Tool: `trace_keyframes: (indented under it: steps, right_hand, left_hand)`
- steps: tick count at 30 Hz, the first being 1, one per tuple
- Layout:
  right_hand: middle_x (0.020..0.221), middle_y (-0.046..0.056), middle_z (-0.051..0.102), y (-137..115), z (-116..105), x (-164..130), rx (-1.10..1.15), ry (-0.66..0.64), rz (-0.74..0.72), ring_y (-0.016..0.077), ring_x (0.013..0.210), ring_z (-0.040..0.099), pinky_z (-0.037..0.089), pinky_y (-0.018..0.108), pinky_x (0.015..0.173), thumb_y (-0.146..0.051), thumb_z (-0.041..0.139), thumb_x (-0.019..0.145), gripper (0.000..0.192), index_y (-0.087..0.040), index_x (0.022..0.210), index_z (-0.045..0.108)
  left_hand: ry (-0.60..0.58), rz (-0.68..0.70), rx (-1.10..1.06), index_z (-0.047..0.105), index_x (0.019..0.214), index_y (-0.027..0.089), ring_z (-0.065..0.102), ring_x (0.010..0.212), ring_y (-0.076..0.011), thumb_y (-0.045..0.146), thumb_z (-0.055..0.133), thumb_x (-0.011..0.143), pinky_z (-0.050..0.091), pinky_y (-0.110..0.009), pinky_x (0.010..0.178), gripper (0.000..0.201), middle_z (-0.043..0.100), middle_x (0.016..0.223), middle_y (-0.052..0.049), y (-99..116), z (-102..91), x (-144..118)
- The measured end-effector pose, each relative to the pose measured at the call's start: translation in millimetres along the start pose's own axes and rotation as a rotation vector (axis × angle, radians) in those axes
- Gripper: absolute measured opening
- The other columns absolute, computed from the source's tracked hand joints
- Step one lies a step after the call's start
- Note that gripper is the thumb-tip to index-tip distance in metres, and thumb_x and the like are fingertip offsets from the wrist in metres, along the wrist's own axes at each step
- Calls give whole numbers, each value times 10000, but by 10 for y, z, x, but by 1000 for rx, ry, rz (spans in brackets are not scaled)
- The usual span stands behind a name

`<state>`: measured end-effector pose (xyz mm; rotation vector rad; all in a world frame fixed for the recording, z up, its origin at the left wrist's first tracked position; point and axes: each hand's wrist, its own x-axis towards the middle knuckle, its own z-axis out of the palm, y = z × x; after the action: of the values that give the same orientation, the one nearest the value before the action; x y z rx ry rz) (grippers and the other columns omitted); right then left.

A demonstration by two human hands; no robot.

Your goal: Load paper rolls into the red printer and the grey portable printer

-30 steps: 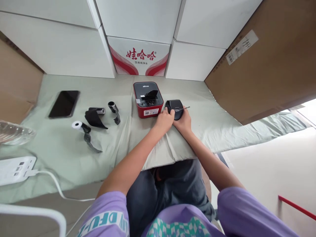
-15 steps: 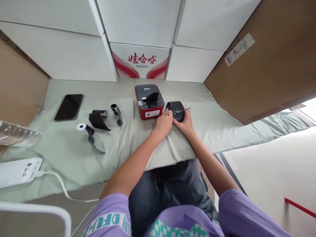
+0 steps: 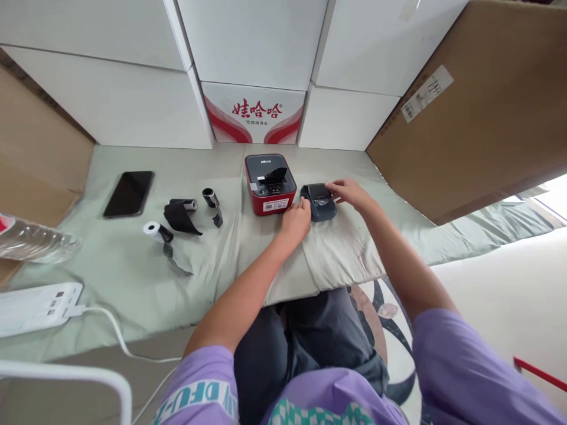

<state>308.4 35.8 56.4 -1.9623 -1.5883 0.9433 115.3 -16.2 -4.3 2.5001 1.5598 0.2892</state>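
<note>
Partly hidden or cut off
Water bottle (image 3: 35, 242) and power strip (image 3: 31, 301) run off the left edge; print on the red printer's (image 3: 270, 184) label is too small to read

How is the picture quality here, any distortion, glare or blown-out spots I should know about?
Head view: wide-angle distortion bends the white boxes and splays the arms outward; lighting is soft and even with faint shadows; the far right edge by the cardboard sheet is overexposed; the phone screen shows no glare; left hand, right hand and the small black printer are acceptably sharp.
</note>
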Motion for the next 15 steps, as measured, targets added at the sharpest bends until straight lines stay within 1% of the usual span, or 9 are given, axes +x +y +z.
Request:
trace_keyframes:
  steps: [2,4,6,8,10,13,15]
  right_hand:
    - [976,161,747,-208,-59,125,-207,-120,63,232,775,699,595,342,644,-503,764,836,392,-124,911,702]
    - [957,184,741,-374,-52,248,-372,-221,123,270,775,711,616,387,629,-566,857,726,514,-115,908,688]
    - [928,203,732,-501,2,339,-482,-280,179,311,785,721,632,433,624,-625,908,618,666,-101,959,675]
    - [883,210,724,-612,74,373,-563,-322,226,346,785,730,638,475,629,-678,920,543,809,-82,1028,666]
    - [844,208,719,-718,142,353,-643,-355,255,370,787,737,641,507,653,-729,896,529,872,-70,1053,668]
    - [809,194,713,-844,208,294,-742,-392,306,380,811,743,645,510,688,-798,825,575,851,-83,1014,688]
    - [803,183,711,-878,224,288,-756,-413,356,375,815,746,647,497,687,-819,797,593,836,-99,1004,691]
  left_hand:
    - [1,-5,-4,397,1482,3,609,1308,-268,47,447,939,515,-316,1006,548,668,1293,-270,2,9,3]
    - [15,3,-8,428,1457,11,616,1299,-269,56,454,941,512,-316,1007,518,663,1299,-270,-1,30,6]
    - [31,8,-10,439,1448,21,618,1295,-268,66,481,936,509,-315,1010,516,663,1302,-265,-4,53,6]
    - [42,9,-10,426,1459,20,613,1303,-271,73,503,931,509,-320,1013,537,661,1306,-267,-6,70,2]
    - [47,8,-7,416,1467,10,612,1306,-274,74,506,930,513,-324,1011,549,656,1312,-272,-5,75,-5]
    - [53,11,-1,428,1458,-2,621,1293,-275,87,502,937,520,-330,1011,534,660,1305,-272,-4,65,-14]
    - [56,13,-4,429,1457,-7,623,1290,-275,101,518,935,520,-334,1021,540,664,1298,-271,-5,52,-19]
